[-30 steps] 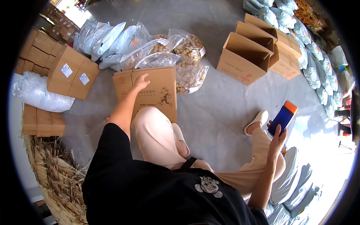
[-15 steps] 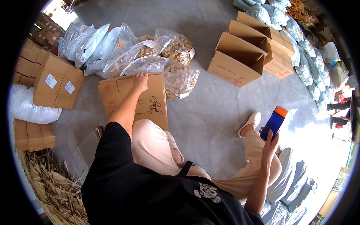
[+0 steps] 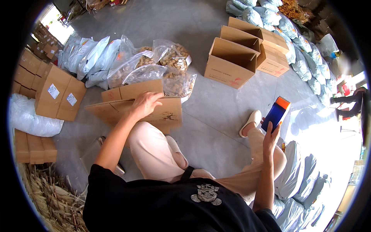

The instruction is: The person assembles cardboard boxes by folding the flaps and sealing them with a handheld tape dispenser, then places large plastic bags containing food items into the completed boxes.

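flattened carton (image 3: 164, 112), by the left knee (image 3: 143, 135), is now tilting away from another carton (image 3: 131, 89), apparently separating; left hand (image 3: 146, 105) is clamping its edge, right hand (image 3: 272, 133) clasping a blue-and-orange block (image 3: 273, 115).

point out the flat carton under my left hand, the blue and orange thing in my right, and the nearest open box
Flat carton (image 3: 164, 111), head view: right side of its face
Blue and orange thing (image 3: 273, 115), head view: its blue part
Nearest open box (image 3: 227, 72), head view: its front panel

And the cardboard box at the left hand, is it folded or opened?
Folded flat: the cardboard box is a thin panel, no hollow showing.
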A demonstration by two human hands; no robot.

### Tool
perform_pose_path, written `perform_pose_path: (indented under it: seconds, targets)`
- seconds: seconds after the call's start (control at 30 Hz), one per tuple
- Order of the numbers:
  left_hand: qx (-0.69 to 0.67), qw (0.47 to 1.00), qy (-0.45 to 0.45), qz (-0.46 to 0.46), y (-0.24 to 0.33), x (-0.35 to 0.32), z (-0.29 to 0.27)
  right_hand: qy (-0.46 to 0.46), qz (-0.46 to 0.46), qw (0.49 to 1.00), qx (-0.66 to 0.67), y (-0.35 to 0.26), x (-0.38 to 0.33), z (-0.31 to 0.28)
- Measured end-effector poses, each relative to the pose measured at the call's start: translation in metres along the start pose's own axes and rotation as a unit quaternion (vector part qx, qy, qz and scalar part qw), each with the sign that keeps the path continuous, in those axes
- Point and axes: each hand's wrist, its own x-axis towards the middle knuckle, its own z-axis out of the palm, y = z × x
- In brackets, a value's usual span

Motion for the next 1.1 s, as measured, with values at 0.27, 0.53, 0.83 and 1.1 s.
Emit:
perform_pose_path:
  seconds: [0.27,0.53,0.83,1.1]
  targets:
    - [0.107,0.909,-0.004,0.403,0.201,0.028,-0.009,-0.025,-0.014,0.987,0.157,-0.019,-0.047,-0.016]
    - [0.005,0.841,-0.092,0.534,0.232,0.002,0.114,-0.179,0.136,0.950,0.215,0.004,-0.139,0.021]
    - [-0.247,0.960,0.114,0.072,0.185,-0.010,0.131,-0.215,0.170,0.948,0.163,-0.007,-0.155,0.024]
    - [-0.475,0.831,0.055,-0.284,0.145,0.079,0.192,-0.252,0.149,0.949,-0.114,-0.010,-0.164,0.029]
